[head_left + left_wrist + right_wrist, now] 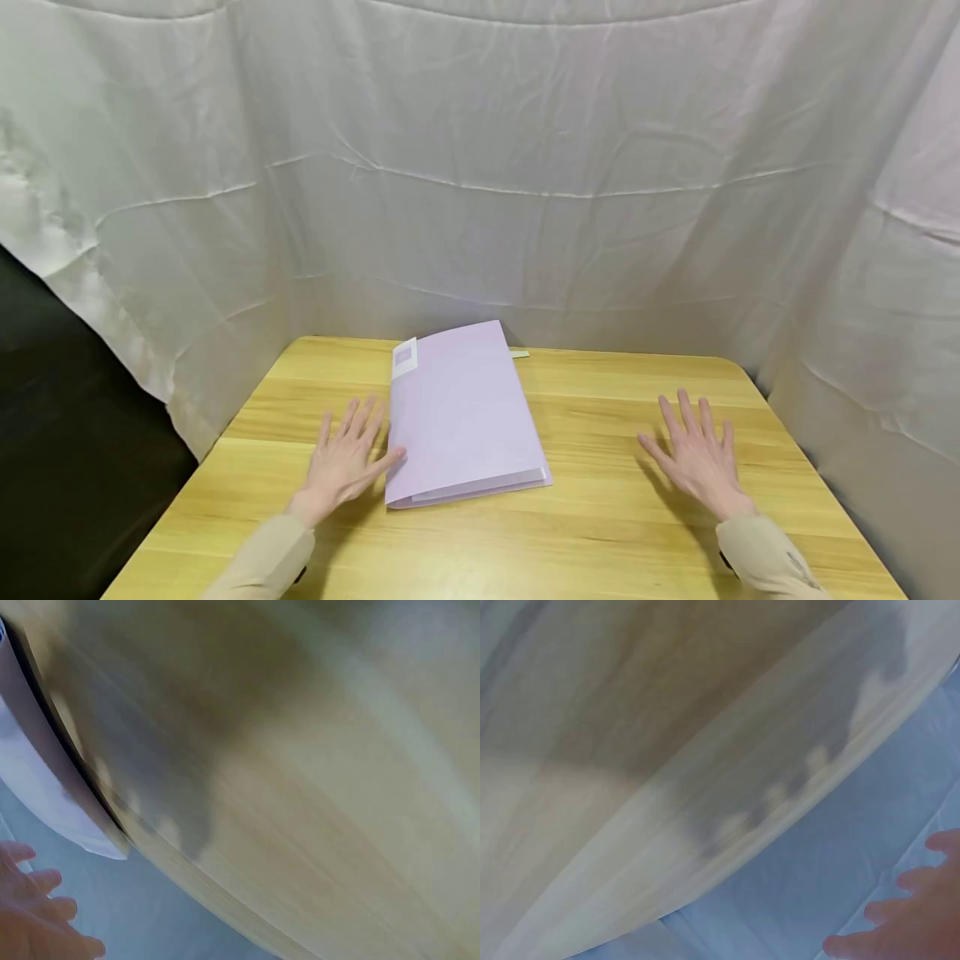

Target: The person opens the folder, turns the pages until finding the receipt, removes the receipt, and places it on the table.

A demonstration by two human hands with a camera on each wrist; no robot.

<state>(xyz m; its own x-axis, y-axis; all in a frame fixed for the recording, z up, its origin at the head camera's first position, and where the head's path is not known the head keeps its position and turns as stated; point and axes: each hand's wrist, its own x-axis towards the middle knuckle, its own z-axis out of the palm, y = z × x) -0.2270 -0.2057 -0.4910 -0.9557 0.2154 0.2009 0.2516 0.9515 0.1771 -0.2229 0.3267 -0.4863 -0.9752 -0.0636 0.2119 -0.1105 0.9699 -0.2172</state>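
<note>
A pale purple file folder lies closed on the wooden table, slightly turned, with a white label at its upper left corner. White sheets or pockets show along its near edge. My left hand is beside the folder's left edge with fingers spread, and its thumb overlaps that edge in the head view. Off to the right of the folder, my right hand hovers palm down over the table, fingers spread and holding nothing. In the left wrist view, the folder appears beyond the fingers.
The wooden table has rounded far corners. A small pale strip sticks out behind the folder's right side. Light grey curtains hang behind and at both sides, and a dark area lies at the left.
</note>
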